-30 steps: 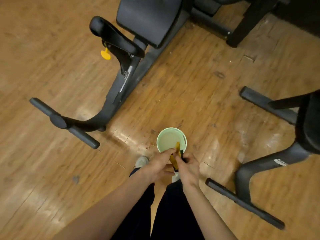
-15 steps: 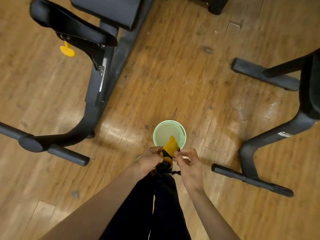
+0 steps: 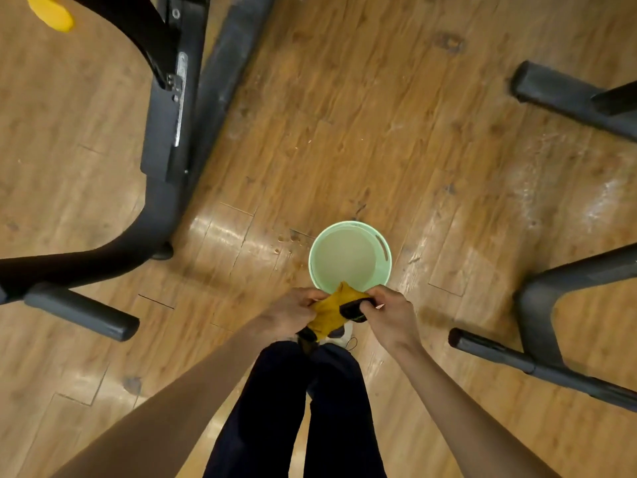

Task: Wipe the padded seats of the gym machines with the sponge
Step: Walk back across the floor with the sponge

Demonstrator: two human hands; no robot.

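step: wring sponge (image 3: 329, 313) over bucket (image 3: 350, 258) | grip: my left hand (image 3: 293, 313) and right hand (image 3: 389, 313) both pinch sponge, just above near rim | I'd twist opposite ways, drips into bucket, not floor (image 3: 379, 132) | seats out of view

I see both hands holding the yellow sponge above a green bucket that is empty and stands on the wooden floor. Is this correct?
Not quite: the green bucket is not empty. The head view shows cloudy liquid filling much of it. The rest holds: the left hand and the right hand both hold the yellow sponge over the bucket's near rim, and the bucket stands on the wooden floor.
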